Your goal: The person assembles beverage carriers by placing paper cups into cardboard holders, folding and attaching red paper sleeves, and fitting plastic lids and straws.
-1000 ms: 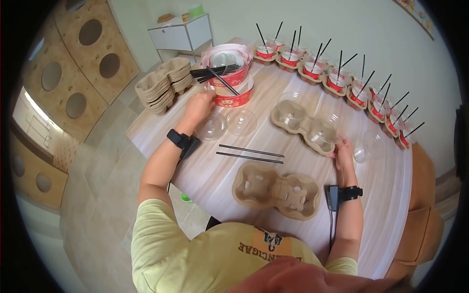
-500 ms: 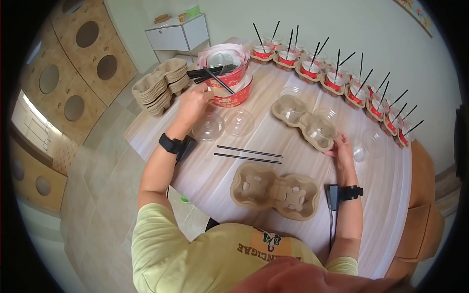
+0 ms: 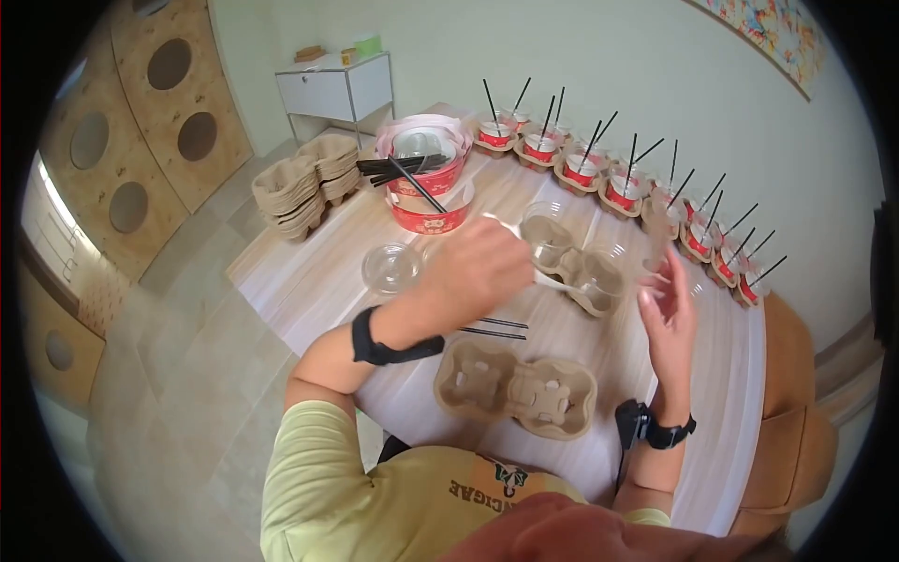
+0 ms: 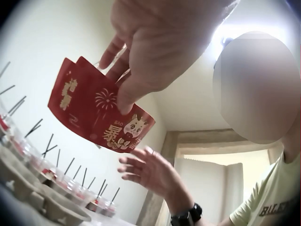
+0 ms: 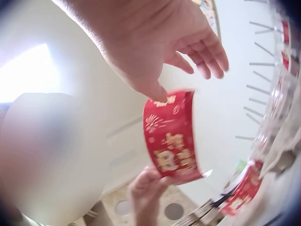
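My left hand (image 3: 482, 267) pinches a red paper cup sleeve (image 4: 94, 103) between thumb and fingers, raised over the middle of the table. The sleeve looks folded flat and bears a fireworks print and a cartoon animal. Facing it, my right hand (image 3: 672, 304) is raised with fingers spread; in the right wrist view its thumb (image 5: 157, 93) overlaps the sleeve's upper end. Just beyond the hands lies a brown pulp cup carrier (image 3: 592, 302) with clear plastic cups in it. Nearer my body sits another carrier (image 3: 515, 389) without cups.
Black straws (image 3: 496, 330) lie partly hidden under my left forearm. A clear lid (image 3: 391, 269) rests left of them. Red paper tubs (image 3: 431, 221) with more straws stand at the far left, beside stacked carriers (image 3: 290, 201). Several carriers with red-sleeved cups (image 3: 581, 169) line the far edge.
My left hand has left the red tub and swung right, bringing the red paper cup sleeve. My right hand has released the carrier's end and lifted.
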`<state>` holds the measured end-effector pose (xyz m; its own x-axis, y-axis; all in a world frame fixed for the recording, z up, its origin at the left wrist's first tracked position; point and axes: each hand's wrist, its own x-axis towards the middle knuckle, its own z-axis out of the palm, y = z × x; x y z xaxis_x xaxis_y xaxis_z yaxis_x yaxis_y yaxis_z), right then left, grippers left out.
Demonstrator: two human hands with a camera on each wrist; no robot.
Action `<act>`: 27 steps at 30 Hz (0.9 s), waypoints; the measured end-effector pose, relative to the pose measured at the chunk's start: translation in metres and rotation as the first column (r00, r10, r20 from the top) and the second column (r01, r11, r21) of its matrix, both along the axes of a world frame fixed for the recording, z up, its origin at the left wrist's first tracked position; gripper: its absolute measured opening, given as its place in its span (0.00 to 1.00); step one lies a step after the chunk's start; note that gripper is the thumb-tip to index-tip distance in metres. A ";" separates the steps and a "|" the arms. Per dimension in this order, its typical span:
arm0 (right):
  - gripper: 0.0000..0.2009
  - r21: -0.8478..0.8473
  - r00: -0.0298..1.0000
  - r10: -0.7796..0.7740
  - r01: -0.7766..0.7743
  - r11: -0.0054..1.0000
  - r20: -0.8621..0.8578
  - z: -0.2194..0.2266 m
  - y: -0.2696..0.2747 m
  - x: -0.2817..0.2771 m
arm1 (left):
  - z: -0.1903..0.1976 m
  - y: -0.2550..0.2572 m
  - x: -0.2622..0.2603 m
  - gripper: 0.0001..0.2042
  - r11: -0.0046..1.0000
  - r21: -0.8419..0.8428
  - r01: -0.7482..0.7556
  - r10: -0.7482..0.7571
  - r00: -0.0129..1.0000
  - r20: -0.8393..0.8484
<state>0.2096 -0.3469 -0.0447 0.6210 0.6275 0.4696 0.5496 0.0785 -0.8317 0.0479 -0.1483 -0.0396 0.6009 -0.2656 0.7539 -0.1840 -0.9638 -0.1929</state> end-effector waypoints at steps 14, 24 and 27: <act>0.28 0.106 0.890 0.208 -0.181 0.978 -0.406 -0.037 0.034 -0.010 | -0.036 -0.011 0.018 0.05 0.996 0.059 0.072 -0.063 0.989 -0.134; 0.22 0.152 0.866 0.168 -0.108 0.982 -0.472 -0.044 0.035 0.001 | -0.012 0.016 0.004 0.03 0.985 -0.116 0.129 -0.159 0.939 -0.305; 0.18 0.174 0.929 0.032 0.035 0.984 -0.369 -0.032 0.023 0.014 | 0.011 0.028 -0.015 0.04 0.995 -0.101 -0.008 -0.015 0.973 -0.231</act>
